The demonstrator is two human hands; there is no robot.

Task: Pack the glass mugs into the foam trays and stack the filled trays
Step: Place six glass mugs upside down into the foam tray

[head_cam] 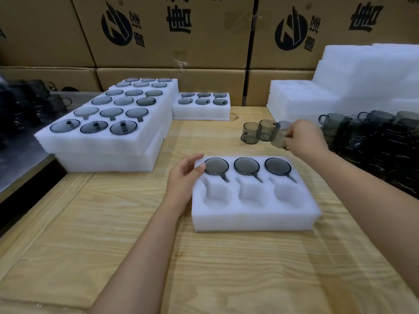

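Glass, smoky grey and thin-looking, is filling the back row of the foam tray (256, 219) in the middle of the desk (136, 234), where three mugs (246, 166) are sitting in their pockets with handles slotted toward the front; the three front pockets (250, 196) are lying bare. The left hand (183, 177) is resting against the tray's left edge, fingers loosely apart and holding nothing, likely steadying it. The right hand (303, 137) is reaching out beyond the tray and closing its fingers around a mug (280, 134), which is blurring with motion just beside two mugs (258, 130) standing upright on the desk; a heap of mugs (374, 137) is lying further right. A stack of filled trays (108, 123) is sitting to the left. Each mug is probably feeling light but hard, slick and quick to chip against its neighbours, so gripping around the body seems safer than hooking the slim handle. The foam is looking soft and springy, so it is likely taking some pressing to seat a mug, with the handle lining up with its slot.
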